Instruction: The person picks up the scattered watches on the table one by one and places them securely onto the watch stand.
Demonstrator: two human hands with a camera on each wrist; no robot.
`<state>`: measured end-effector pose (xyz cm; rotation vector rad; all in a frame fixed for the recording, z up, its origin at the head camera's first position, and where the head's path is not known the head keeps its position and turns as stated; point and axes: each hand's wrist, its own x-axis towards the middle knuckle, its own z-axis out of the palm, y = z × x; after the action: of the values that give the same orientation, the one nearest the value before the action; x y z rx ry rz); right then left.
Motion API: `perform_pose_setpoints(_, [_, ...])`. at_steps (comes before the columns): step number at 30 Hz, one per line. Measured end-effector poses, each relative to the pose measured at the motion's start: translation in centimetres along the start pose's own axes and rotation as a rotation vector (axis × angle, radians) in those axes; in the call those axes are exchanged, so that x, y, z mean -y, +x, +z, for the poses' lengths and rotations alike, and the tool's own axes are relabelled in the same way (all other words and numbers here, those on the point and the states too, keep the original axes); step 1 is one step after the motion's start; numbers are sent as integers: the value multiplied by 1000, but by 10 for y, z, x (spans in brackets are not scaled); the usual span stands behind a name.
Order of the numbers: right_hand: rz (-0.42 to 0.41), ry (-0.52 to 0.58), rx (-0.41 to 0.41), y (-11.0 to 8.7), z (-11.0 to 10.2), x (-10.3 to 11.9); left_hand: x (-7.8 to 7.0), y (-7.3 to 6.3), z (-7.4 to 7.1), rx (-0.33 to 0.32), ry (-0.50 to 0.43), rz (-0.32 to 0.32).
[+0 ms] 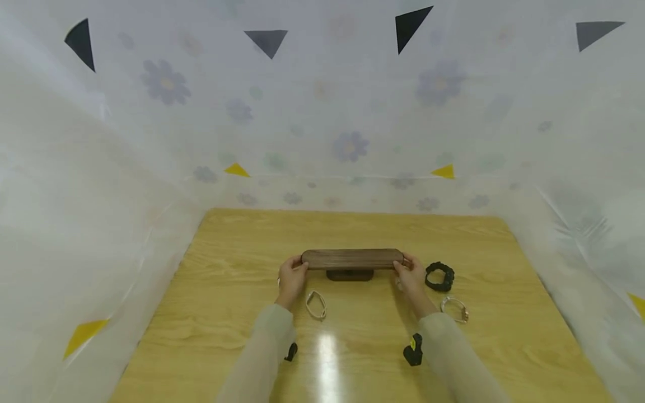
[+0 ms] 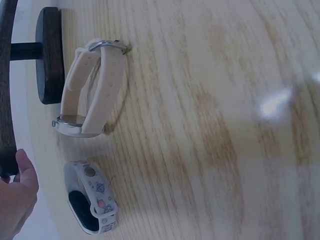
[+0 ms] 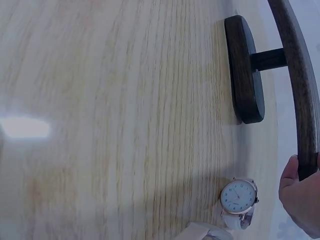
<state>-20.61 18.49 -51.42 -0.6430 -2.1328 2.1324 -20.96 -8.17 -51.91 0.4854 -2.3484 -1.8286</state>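
Note:
A dark wooden T-shaped display stand (image 1: 353,259), with a long rounded bar on a short post, stands upright on its base (image 1: 350,275). My left hand (image 1: 292,280) holds the bar's left end between thumb and fingers. At the right end, my right hand (image 1: 413,280) grips it likewise. A cream-strapped watch (image 2: 107,85) lies on its side near the base. Below it in the left wrist view is a white patterned smart band (image 2: 84,210), mostly hidden by the left hand in the head view. Under the right hand sits a watch with a white round dial (image 3: 238,196).
Right of the right hand lie a black chunky watch (image 1: 448,278) and a pale bracelet-like watch (image 1: 463,315). The wooden table (image 1: 242,347) ends at white flowered sheeting (image 1: 302,123) behind and at both sides. Black devices (image 1: 413,354) sit under the wrists.

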Motion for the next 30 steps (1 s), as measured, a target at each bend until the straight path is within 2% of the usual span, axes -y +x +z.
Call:
perform_pose_setpoints(6, [-11,13,7,-6,-6,-3,0,-2,0,-8,19,5])
perform_pose_setpoints(14, [-6,-2,5,-13,-15,-6,-3,-3,2,38,-18,59])
perform_pose_setpoints(16, [-4,-1,5,-14,-18,-6,-3,-3,3,46,-25,47])
perform_pose_setpoints(20, [6,29,10,-15,-22,-7,10,1,8,58,-70,54])
perform_pose_setpoints(21, [10,31,12,-16,-23,-8,25,9,12,65,-115,98])
perform_pose_setpoints(24, [6,21,8,-17,-24,-9,34,12,14,73,-137,121])
perform_pose_setpoints(27, [-7,-12,-2,-18,-26,-10,28,6,12,75,-113,109])
perform_pose_setpoints(28, [-10,-17,-3,-18,-26,-10,13,-4,9,67,-67,60])
perform_pose_setpoints(30, [-10,-21,4,-18,-26,-11,7,-8,6,61,-29,62])
